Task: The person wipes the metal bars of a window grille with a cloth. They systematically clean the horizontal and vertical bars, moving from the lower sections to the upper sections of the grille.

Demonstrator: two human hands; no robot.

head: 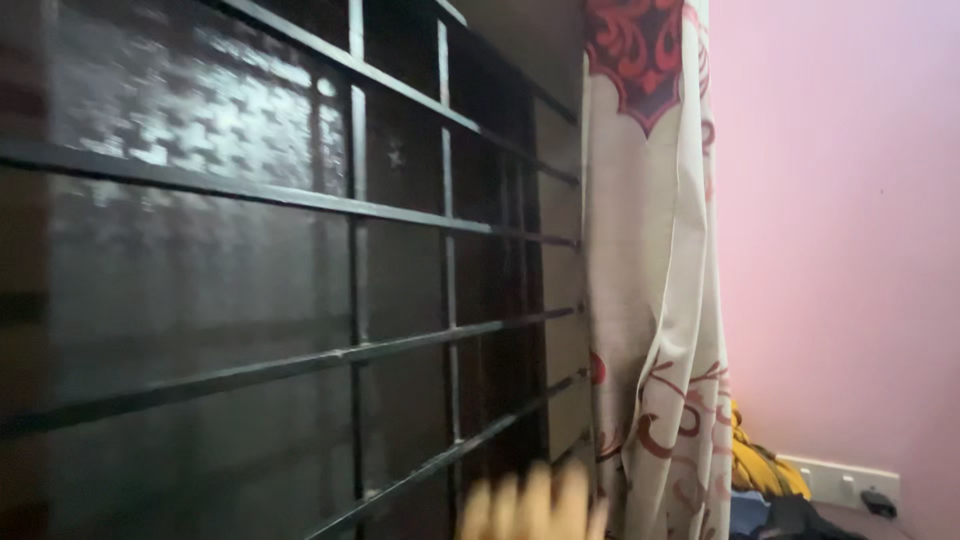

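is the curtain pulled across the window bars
No, the curtain hangs bunched beside the window bars, leaving them uncovered.

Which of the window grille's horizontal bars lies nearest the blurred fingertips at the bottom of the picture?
The lowest horizontal bar, slanting down to the left just beside the fingertips; the other bars cross the dark window higher up.
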